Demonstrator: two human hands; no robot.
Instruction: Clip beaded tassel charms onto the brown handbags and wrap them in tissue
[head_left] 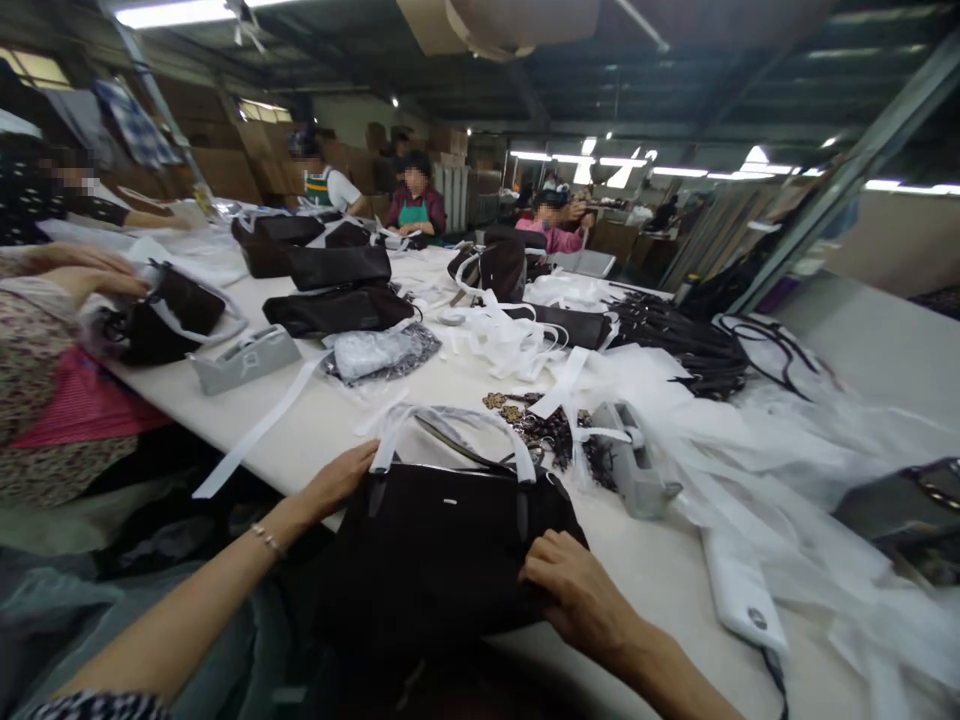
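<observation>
A black handbag (442, 560) stands at the near edge of the table, its handles wrapped in white strips and standing up. My left hand (346, 480) is at the bag's upper left corner, fingertips hidden behind the handle's base. On the bag's right side, my right hand (566, 580) is closed with curled fingers, gripping the fabric. A small light label shows on the front panel below the zipper. Just beyond the bag lies a heap of dark straps with gold flower-shaped charms (511, 410). Beside that heap is a grey tape dispenser (634, 465).
White wrapping sheets (795, 490) cover much of the right side, near a white corded device (742, 590). Finished-looking black bags (337, 308) and a plastic-wrapped bundle (382, 350) lie ahead. Another tape dispenser (244, 360) sits left, by a co-worker's hands (90, 270). Other people work across the table.
</observation>
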